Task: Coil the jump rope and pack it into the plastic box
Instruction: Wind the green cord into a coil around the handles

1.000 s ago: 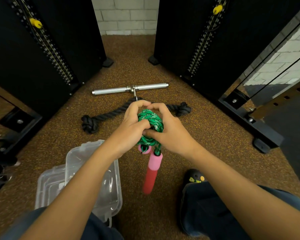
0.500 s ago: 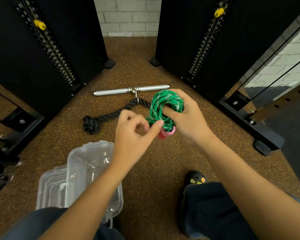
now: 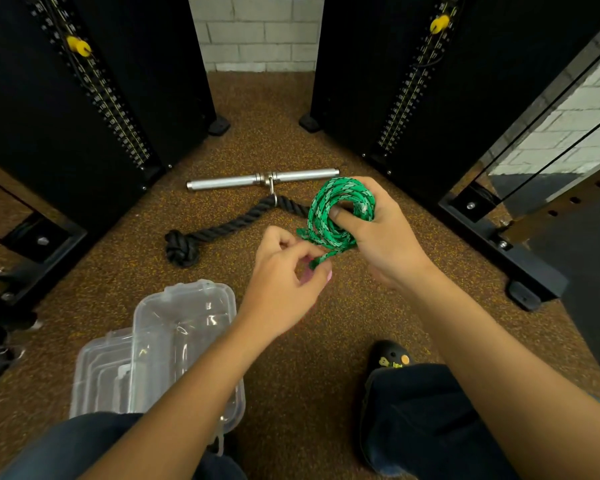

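The green braided jump rope (image 3: 340, 209) is wound into a tight coil above the floor. My right hand (image 3: 385, 237) grips that coil with the thumb pushed through its middle. A short length of rope runs down from the coil to my left hand (image 3: 284, 282), which pinches it at the fingertips. A bit of a pink handle (image 3: 328, 276) shows under those fingers; the rest of the handles is hidden. The clear plastic box (image 3: 187, 327) stands open on the floor at the lower left, below my left forearm, with its lid (image 3: 97, 375) lying beside it.
A black thick rope with a knotted end (image 3: 184, 247) and a steel bar handle (image 3: 257, 180) lie on the brown speckled floor beyond my hands. Black weight-stack towers (image 3: 84, 98) (image 3: 413, 81) stand left and right. My knee and shoe (image 3: 392, 362) are at lower right.
Both hands were cupped around the coil with the handles hanging down. The right hand has carried the coil up and right; the left hand has come off it and now pinches the rope end.
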